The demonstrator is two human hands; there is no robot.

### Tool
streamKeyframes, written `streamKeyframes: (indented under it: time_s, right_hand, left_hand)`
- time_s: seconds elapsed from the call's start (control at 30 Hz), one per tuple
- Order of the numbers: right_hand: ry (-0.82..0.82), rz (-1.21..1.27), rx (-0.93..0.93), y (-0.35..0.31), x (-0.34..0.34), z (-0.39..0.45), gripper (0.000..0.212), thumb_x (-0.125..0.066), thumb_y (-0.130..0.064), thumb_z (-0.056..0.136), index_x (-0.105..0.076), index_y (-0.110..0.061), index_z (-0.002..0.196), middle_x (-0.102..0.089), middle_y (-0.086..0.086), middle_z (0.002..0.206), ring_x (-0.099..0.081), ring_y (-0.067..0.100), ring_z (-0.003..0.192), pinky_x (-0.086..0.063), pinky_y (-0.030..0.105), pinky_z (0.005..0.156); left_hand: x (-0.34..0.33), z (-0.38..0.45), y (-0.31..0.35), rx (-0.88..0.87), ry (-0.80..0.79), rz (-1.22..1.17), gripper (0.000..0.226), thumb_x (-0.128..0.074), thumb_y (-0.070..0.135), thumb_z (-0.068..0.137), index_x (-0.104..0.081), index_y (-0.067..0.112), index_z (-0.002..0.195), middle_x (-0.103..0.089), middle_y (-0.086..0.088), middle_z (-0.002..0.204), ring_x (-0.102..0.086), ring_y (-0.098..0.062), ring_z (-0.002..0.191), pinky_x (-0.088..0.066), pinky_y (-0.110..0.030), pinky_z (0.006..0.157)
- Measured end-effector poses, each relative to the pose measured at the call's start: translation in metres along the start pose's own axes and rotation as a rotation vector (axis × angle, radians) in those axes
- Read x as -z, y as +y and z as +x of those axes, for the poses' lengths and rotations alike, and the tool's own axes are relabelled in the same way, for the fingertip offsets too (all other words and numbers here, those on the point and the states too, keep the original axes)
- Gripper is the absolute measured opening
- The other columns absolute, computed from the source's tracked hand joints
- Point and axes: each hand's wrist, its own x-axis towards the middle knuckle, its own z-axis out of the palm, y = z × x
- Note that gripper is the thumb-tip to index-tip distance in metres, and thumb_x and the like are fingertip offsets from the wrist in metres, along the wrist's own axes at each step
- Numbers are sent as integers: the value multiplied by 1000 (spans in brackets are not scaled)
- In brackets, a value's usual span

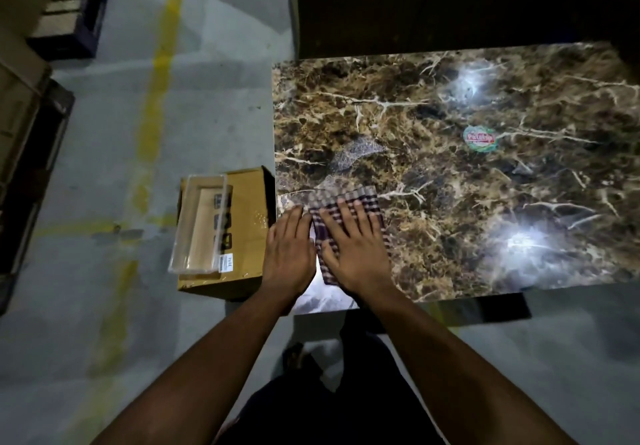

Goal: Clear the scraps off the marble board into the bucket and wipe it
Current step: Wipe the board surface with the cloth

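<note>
The brown veined marble board (485,185) fills the right half of the view. A folded checked cloth (360,198) lies flat near its front left corner. My right hand (356,247) presses flat on the cloth with fingers spread. Beside it my left hand (289,247) rests flat at the board's left edge, its fingertips touching the cloth's left side. A round red and green sticker (480,138) sits on the board's middle. No bucket is visible.
A cardboard box (246,236) stands on the floor against the board's left edge, with a clear plastic tray (201,226) on top. Stacked boxes (20,153) line the far left. Yellow floor lines (152,105) cross the grey concrete. A dark unit (450,4) stands behind the board.
</note>
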Motion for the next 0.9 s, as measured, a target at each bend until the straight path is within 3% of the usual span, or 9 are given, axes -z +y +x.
streamKeyframes:
  time_s: [0.1,0.23,0.4,0.5,0.6,0.7,0.8,0.9]
  right_hand:
    - [8,-20,-14,37,7,10,68,-25,-60,98,-7,-40,161,-4,1,171,1,27,157,-2,49,126]
    - [26,39,-177,27,21,81,71,-19,-61,95,-8,-37,161,-7,3,170,1,31,157,-3,53,125]
    - [-39,-48,111,35,24,95,67,-20,-60,99,-5,-39,161,-1,1,171,3,27,157,1,49,126]
    - [-14,-42,48,62,31,113,69,-21,-61,98,-5,-38,161,-1,2,171,3,28,157,0,50,126]
    - [7,8,-96,48,38,163,72,-20,-62,96,-7,-35,161,-5,6,170,1,34,156,-1,54,125]
    - [-6,24,7,26,40,192,68,-24,-56,98,-11,-35,161,-9,6,170,-1,33,156,0,53,125]
    - [-33,-28,166,53,41,190,67,-25,-56,98,-12,-37,161,-7,2,171,0,28,157,2,49,126]
    - [-19,-52,98,85,49,214,70,-19,-61,96,-9,-36,161,-2,3,171,2,29,157,1,50,126]
  left_hand:
    - [6,15,1,9,-6,54,52,-46,28,99,-37,17,149,-33,-5,158,-34,-27,136,-35,-46,107]
    - [9,46,6,84,-2,40,50,-43,30,101,-36,17,149,-33,-6,158,-36,-29,133,-36,-47,106]
    - [10,81,2,82,-5,41,52,-40,31,104,-32,16,153,-28,-5,162,-27,-26,145,-29,-45,115]
    - [11,101,2,53,-3,57,53,-39,30,104,-32,14,155,-26,-5,164,-23,-26,149,-26,-44,119]
    - [9,127,4,92,-16,29,54,-37,30,105,-30,15,156,-24,-5,165,-18,-23,153,-21,-43,122]
    - [10,153,5,116,-27,26,56,-36,24,103,-26,15,157,-21,-5,167,-14,-22,154,-14,-40,124]
    - [12,168,2,98,-16,21,55,-34,28,105,-25,15,158,-20,-4,167,-14,-21,154,-13,-40,125]
    - [12,180,4,128,-3,-1,56,-31,32,107,-21,17,159,-13,-2,169,-8,-19,155,-10,-39,125]
